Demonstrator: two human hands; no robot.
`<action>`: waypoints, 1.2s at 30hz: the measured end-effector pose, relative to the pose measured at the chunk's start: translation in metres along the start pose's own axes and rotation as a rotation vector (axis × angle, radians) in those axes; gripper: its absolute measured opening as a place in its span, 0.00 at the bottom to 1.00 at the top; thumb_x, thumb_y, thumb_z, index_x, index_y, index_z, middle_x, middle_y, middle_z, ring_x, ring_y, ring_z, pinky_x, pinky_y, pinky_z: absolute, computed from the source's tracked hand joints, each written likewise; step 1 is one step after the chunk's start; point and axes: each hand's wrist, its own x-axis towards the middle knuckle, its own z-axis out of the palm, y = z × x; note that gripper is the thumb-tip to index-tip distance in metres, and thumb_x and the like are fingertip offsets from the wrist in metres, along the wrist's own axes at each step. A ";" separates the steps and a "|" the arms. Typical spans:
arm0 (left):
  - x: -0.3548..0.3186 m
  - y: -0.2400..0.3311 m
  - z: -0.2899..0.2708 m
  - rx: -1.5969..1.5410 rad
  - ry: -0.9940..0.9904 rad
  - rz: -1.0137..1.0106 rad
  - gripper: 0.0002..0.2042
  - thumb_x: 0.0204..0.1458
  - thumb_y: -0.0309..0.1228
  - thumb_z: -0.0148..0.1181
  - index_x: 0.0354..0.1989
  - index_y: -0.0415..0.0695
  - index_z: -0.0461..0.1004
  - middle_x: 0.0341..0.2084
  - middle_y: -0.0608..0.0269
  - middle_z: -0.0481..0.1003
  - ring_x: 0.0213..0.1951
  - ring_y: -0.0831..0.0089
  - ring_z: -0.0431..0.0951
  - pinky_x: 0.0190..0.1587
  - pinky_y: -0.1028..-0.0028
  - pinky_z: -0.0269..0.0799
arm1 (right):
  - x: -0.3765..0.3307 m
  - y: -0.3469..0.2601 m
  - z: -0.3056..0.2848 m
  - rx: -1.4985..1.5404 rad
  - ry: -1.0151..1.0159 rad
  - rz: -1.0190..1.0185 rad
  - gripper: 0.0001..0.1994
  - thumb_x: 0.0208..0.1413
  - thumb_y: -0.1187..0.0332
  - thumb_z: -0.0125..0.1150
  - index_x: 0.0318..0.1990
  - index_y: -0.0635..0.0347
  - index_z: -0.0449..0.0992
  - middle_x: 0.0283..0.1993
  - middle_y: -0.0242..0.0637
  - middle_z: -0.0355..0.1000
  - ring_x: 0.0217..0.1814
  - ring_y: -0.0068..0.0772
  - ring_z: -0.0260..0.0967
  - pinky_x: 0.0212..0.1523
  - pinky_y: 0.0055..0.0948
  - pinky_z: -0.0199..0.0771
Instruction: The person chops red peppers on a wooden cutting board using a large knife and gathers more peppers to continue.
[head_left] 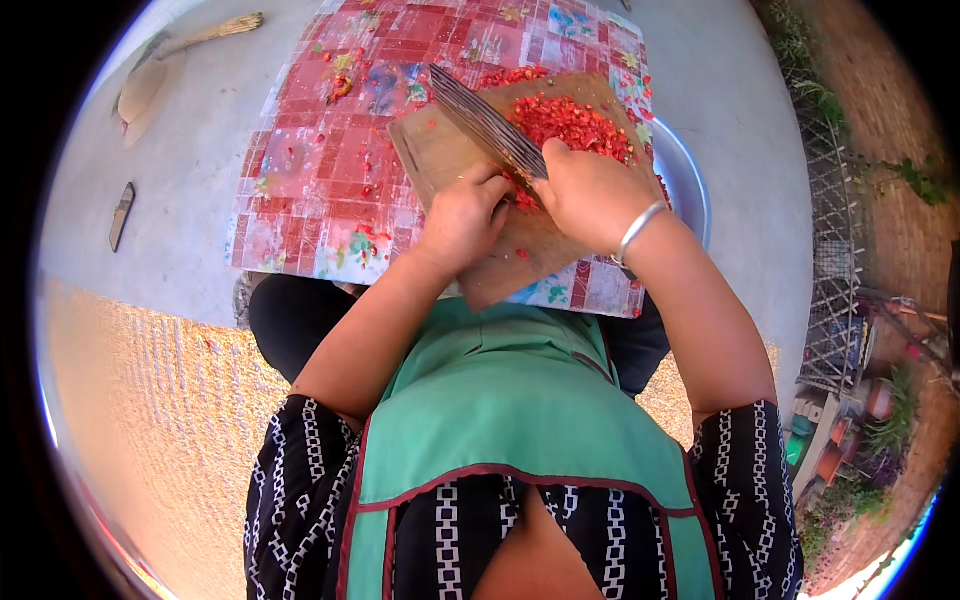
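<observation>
My right hand [595, 195], with a silver bangle at the wrist, is closed round the handle of a broad knife [485, 120]. The dark, streaked blade slants up and left across a wooden chopping board [430, 160]. Beside the blade my left hand [465, 215] rests on the board, fingers curled in against red chili pepper pieces [524, 200]; its fingertips are partly hidden. A heap of chopped red chili peppers [572, 125] lies on the far right of the board, beyond my right hand.
The board lies on a low table with a red patterned tablecloth [320, 200], dotted with red scraps. A metal basin [690, 190] shows past its right edge. On the concrete at left are a broom [205, 38] and a small dark tool [122, 217]. Yellow grain [190, 400] covers the ground nearer me.
</observation>
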 end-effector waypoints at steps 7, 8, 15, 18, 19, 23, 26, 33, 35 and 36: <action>0.002 -0.004 0.003 0.001 -0.028 0.033 0.09 0.42 0.26 0.61 0.34 0.42 0.74 0.37 0.55 0.73 0.39 0.54 0.75 0.40 0.61 0.74 | -0.006 -0.004 0.038 0.086 0.061 0.138 0.12 0.58 0.64 0.50 0.38 0.66 0.62 0.27 0.55 0.73 0.33 0.56 0.74 0.32 0.50 0.72; 0.002 -0.004 0.003 0.022 -0.016 0.017 0.09 0.42 0.26 0.61 0.33 0.42 0.74 0.36 0.55 0.73 0.39 0.54 0.75 0.40 0.61 0.74 | 0.007 -0.002 0.035 0.106 0.102 0.099 0.12 0.58 0.64 0.50 0.38 0.66 0.62 0.27 0.56 0.73 0.33 0.57 0.74 0.33 0.50 0.72; -0.006 -0.011 -0.002 0.093 0.027 0.046 0.09 0.41 0.28 0.63 0.33 0.42 0.75 0.34 0.57 0.73 0.39 0.55 0.74 0.42 0.61 0.72 | -0.026 -0.015 0.022 0.047 -0.071 0.152 0.12 0.59 0.65 0.50 0.38 0.67 0.63 0.28 0.56 0.72 0.32 0.59 0.72 0.31 0.51 0.70; -0.003 -0.011 -0.002 0.084 0.003 0.085 0.09 0.41 0.28 0.63 0.33 0.43 0.75 0.35 0.57 0.73 0.40 0.56 0.74 0.42 0.62 0.72 | -0.012 -0.013 0.038 0.076 0.046 0.156 0.12 0.58 0.65 0.52 0.38 0.68 0.63 0.27 0.57 0.71 0.32 0.60 0.71 0.31 0.51 0.69; -0.003 -0.008 -0.004 0.082 -0.009 0.093 0.09 0.41 0.28 0.63 0.33 0.44 0.75 0.35 0.57 0.73 0.40 0.56 0.73 0.43 0.62 0.72 | 0.003 -0.007 0.036 0.087 0.073 0.124 0.12 0.58 0.65 0.52 0.38 0.68 0.63 0.27 0.57 0.71 0.32 0.59 0.71 0.31 0.51 0.69; -0.010 -0.017 -0.009 0.104 0.016 0.109 0.09 0.42 0.29 0.63 0.33 0.45 0.76 0.36 0.57 0.72 0.41 0.56 0.73 0.42 0.63 0.72 | 0.002 -0.013 0.001 0.093 -0.033 0.092 0.13 0.58 0.64 0.52 0.38 0.67 0.63 0.27 0.57 0.71 0.32 0.59 0.71 0.33 0.52 0.69; -0.007 -0.019 -0.011 0.110 -0.022 0.081 0.09 0.43 0.29 0.62 0.34 0.45 0.76 0.37 0.57 0.72 0.40 0.57 0.74 0.43 0.63 0.72 | -0.025 -0.021 0.023 0.124 -0.081 0.190 0.14 0.58 0.64 0.52 0.40 0.67 0.61 0.26 0.56 0.71 0.31 0.60 0.71 0.33 0.53 0.68; -0.002 -0.016 -0.016 0.000 -0.017 0.091 0.10 0.42 0.29 0.63 0.34 0.45 0.75 0.36 0.58 0.73 0.38 0.56 0.74 0.42 0.63 0.72 | 0.016 -0.016 0.008 0.103 0.012 0.085 0.13 0.58 0.64 0.52 0.39 0.67 0.62 0.28 0.58 0.71 0.33 0.60 0.71 0.33 0.52 0.68; -0.011 -0.019 -0.020 0.003 0.010 0.092 0.10 0.42 0.29 0.64 0.34 0.44 0.74 0.35 0.58 0.73 0.38 0.56 0.74 0.42 0.63 0.72 | -0.007 -0.022 -0.001 0.069 -0.070 0.078 0.13 0.58 0.63 0.51 0.37 0.67 0.63 0.28 0.57 0.73 0.32 0.59 0.73 0.34 0.52 0.72; -0.013 -0.025 -0.022 0.030 -0.002 0.118 0.10 0.42 0.29 0.64 0.33 0.44 0.74 0.35 0.58 0.73 0.38 0.56 0.73 0.42 0.63 0.71 | -0.012 -0.025 0.010 0.065 -0.056 0.111 0.13 0.58 0.63 0.51 0.36 0.67 0.63 0.28 0.57 0.73 0.32 0.59 0.72 0.34 0.52 0.71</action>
